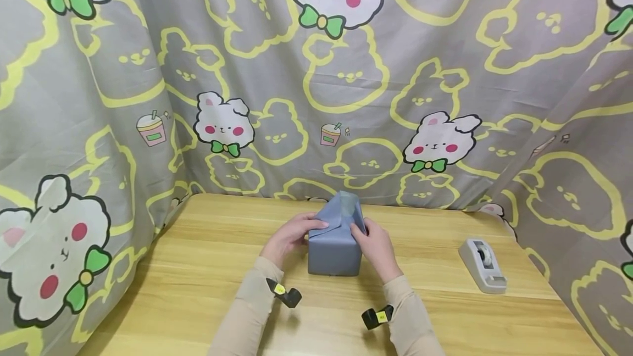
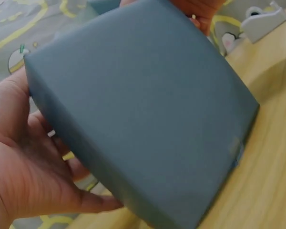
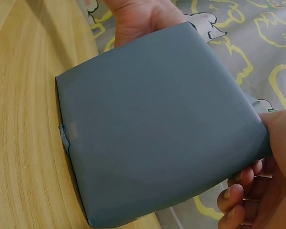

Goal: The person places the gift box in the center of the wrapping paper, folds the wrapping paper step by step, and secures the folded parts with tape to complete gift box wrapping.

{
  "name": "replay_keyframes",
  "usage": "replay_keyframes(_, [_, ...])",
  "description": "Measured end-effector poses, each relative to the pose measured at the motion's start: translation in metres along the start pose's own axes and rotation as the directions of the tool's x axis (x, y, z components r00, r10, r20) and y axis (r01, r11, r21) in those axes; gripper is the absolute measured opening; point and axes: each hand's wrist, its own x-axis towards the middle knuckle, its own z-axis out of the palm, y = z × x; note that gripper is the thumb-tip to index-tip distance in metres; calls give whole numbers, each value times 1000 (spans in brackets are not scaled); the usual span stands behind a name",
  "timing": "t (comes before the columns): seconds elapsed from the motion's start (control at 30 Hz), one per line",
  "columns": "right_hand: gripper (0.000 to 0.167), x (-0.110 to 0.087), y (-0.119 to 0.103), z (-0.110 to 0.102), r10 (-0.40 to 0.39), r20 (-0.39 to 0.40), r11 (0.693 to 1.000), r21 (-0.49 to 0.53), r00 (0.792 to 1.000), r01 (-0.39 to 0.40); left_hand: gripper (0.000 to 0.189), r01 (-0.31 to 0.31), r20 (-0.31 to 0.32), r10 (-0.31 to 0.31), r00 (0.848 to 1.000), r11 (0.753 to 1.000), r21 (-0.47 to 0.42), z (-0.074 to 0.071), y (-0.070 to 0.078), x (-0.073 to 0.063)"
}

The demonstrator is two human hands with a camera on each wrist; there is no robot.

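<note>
A box wrapped in blue-grey paper stands upright on the table in the head view. The loose wrapping paper at its top is folded inward into a pointed flap. My left hand grips the box's upper left side, its thumb lying on the folded paper. On the other side, my right hand pinches the right edge of the flap, thumb in front. Both wrist views show the broad flat face of the wrapped box, with a small piece of tape near its lower edge. Some fingertips are hidden behind the box.
A grey tape dispenser with a roll of tape stands on the wooden table, to the right of the hands. A patterned curtain surrounds the table at the back and sides. Each wrist wears a black camera mount.
</note>
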Motion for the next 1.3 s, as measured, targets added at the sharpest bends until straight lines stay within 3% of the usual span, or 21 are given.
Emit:
replay_keyframes(0.3, [30,-2,-1,-1,4,8,1000,-6,1000,-4,36,29,-36,-29,999,1000,2,10,7,-2])
replay_keyframes(0.47, [50,-2,-6,-2,49,8,992,-113,999,-48,31,20,-51,-20,998,1000,-1,13,7,-3])
replay_keyframes(0.63, [66,-3,-11,0,89,-1,970,-228,996,-87,42,12,-66,-10,998,999,31,14,7,-5])
replay_keyframes(0.77, [67,-3,-14,0,101,-7,965,-242,995,-99,46,-48,-71,51,996,998,36,14,4,-5])
replay_keyframes(0.93, [63,-3,-14,2,107,-15,969,-222,994,-107,42,-157,-25,156,987,987,-40,8,-5,-2])
replay_keyframes(1.07, [57,-4,-16,3,104,-8,974,-200,995,-103,41,-162,1,163,987,981,-105,3,-10,0])
replay_keyframes(1.2, [54,-4,-16,3,111,-11,978,-179,994,-111,39,-183,-11,183,983,982,-39,2,-4,0])
replay_keyframes(1.3, [56,-4,-16,3,110,-18,978,-179,994,-112,33,-234,-29,237,971,969,83,4,4,1])
